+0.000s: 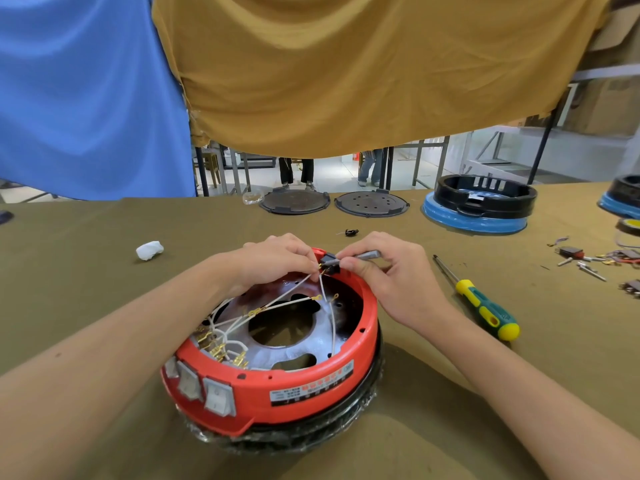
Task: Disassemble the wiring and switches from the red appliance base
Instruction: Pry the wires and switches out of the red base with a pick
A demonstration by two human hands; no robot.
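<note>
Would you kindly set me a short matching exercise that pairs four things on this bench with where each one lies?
Things:
1. screwdriver
2. white wad
3. rocker switches
4. black connector block

Places:
A. on the near wall of the red appliance base
B. on the cloth to the right of the base
C. at the far rim of the base, between the left hand and the right hand
D. on the cloth to the left of the base

Pairs: 1-B, 2-D, 3-A, 4-C
</note>
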